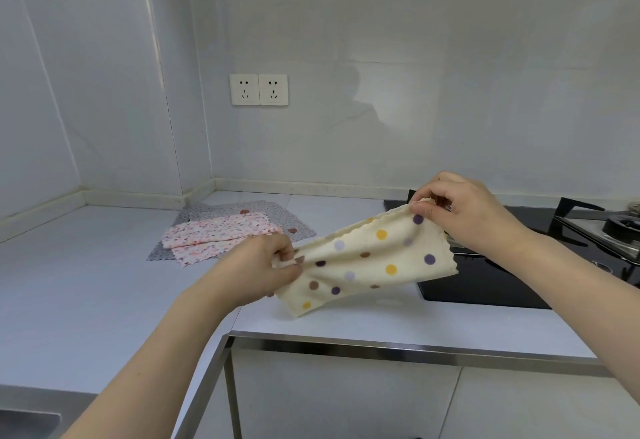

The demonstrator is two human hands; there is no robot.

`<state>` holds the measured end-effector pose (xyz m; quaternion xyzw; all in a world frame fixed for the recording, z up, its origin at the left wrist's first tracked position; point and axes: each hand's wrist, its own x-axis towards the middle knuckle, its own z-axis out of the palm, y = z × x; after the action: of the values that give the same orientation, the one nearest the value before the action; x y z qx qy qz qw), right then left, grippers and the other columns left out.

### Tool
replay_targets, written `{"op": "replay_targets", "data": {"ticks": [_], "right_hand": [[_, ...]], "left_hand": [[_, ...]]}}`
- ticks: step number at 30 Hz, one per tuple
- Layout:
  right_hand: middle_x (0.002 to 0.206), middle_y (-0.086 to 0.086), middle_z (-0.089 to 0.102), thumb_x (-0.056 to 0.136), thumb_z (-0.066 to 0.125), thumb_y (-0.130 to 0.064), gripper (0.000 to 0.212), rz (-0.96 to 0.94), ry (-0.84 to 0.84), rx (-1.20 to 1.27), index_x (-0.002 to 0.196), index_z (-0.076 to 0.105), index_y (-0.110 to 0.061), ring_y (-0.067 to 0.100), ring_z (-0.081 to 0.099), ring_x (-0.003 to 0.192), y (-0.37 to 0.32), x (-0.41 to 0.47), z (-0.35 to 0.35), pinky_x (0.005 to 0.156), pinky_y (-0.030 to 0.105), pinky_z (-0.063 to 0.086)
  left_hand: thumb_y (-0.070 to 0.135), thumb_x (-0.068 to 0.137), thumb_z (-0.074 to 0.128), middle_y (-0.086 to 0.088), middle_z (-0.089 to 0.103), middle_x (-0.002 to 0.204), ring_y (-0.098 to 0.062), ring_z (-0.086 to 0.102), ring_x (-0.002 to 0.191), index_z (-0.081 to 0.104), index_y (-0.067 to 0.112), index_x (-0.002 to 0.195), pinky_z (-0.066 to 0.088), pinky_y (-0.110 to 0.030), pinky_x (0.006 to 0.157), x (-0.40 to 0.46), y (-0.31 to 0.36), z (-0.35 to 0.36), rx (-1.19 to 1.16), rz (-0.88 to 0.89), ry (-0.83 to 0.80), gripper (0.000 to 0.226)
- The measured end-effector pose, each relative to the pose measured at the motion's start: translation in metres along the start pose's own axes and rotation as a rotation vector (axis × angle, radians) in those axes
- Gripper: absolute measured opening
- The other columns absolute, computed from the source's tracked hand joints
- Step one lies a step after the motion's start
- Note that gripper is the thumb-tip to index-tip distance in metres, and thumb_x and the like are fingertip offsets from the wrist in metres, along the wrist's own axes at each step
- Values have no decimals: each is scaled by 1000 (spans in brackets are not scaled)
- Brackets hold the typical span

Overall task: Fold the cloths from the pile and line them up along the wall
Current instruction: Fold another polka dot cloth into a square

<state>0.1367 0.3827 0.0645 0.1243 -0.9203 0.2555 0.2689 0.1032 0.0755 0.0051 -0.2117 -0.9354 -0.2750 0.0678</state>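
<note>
The dotted cloth (pixel 367 262) is mid-fold, held in the air above the tabletop (pixel 104 282) just in front of the hob (pixel 485 286). The left hand (pixel 266 265) pinches its near end and the right hand (pixel 460 210) pinches the far upper edge, so it hangs stretched between them, seemingly already doubled. The next move likely calls for bringing the ends together or laying it flat, then setting it by the wall (pixel 381 75). A pink cloth (pixel 221 236) lies on a grey cloth (pixel 294 222) near the corner; whether these are the pile or finished folds is unclear. The fingertips are partly buried in the fabric, and the hob is cut off at the right.
</note>
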Motion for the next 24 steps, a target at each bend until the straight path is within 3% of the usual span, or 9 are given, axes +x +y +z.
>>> {"op": "replay_targets", "data": {"ticks": [3, 6, 10, 12, 15, 19, 21, 23, 24], "right_hand": [[83, 0, 58, 88, 67, -16, 15, 1, 26, 28, 74, 70, -21, 15, 51, 71, 1, 0, 0, 61, 14, 37], [82, -5, 57, 86, 70, -16, 16, 24, 62, 75, 72, 67, -22, 9, 49, 68, 3, 1, -2, 61, 12, 38], [87, -6, 58, 87, 69, -18, 13, 64, 48, 114, 74, 66, -23, 7, 55, 76, 7, 3, -5, 68, 15, 40], [81, -4, 64, 88, 68, -17, 13, 91, 24, 148, 77, 64, -23, 8, 55, 72, 9, 2, -5, 68, 18, 42], [73, 0, 69, 91, 63, -15, 8, 152, -13, 257, 83, 62, -17, 15, 58, 71, 11, 0, 0, 71, 31, 44], [72, -1, 71, 93, 60, -17, 8, 199, 6, 268, 86, 62, -16, 23, 58, 72, 14, -3, 6, 67, 37, 46], [74, -1, 71, 94, 59, -19, 8, 215, 16, 252, 88, 62, -15, 24, 58, 72, 12, -5, 8, 64, 36, 46], [76, -1, 70, 95, 57, -20, 9, 242, 24, 255, 92, 63, -14, 20, 56, 72, 11, -6, 9, 61, 32, 43], [77, 0, 69, 96, 56, -20, 10, 280, 29, 285, 94, 63, -13, 19, 54, 73, 11, -5, 11, 61, 31, 41]], "left_hand": [[38, 80, 68, 1, 66, 71, -17, 65, 62, 53, 22, 68, 42, -29, 56, 1, -4, 3, -67, -62, -39, 26], [38, 81, 71, -3, 68, 70, -25, 67, 67, 60, 16, 74, 49, -38, 60, 1, -6, 2, -164, -79, 2, 26], [26, 90, 67, -6, 68, 68, -12, 65, 54, 63, 8, 84, 51, -22, 57, -2, -1, -2, -414, -54, 121, 19], [20, 92, 65, -7, 67, 68, -12, 65, 52, 62, 6, 85, 52, -22, 56, -2, 1, -3, -477, -60, 156, 16], [17, 89, 68, -10, 68, 72, -18, 66, 52, 59, 7, 85, 52, -28, 54, -1, -3, -2, -511, -86, 183, 13], [10, 89, 67, -4, 68, 64, -23, 64, 54, 56, 17, 100, 52, -30, 55, 0, -7, -2, -612, -70, 170, 17], [11, 91, 65, -3, 68, 63, -21, 63, 54, 61, 21, 104, 53, -29, 55, 1, -8, -1, -621, -60, 176, 17], [15, 93, 63, -7, 69, 63, -19, 64, 54, 67, 16, 94, 53, -29, 55, 1, -8, -1, -597, -57, 180, 5], [17, 95, 61, -9, 69, 64, -18, 64, 54, 68, 13, 89, 53, -27, 56, 1, -8, -1, -567, -53, 179, 10]]}}
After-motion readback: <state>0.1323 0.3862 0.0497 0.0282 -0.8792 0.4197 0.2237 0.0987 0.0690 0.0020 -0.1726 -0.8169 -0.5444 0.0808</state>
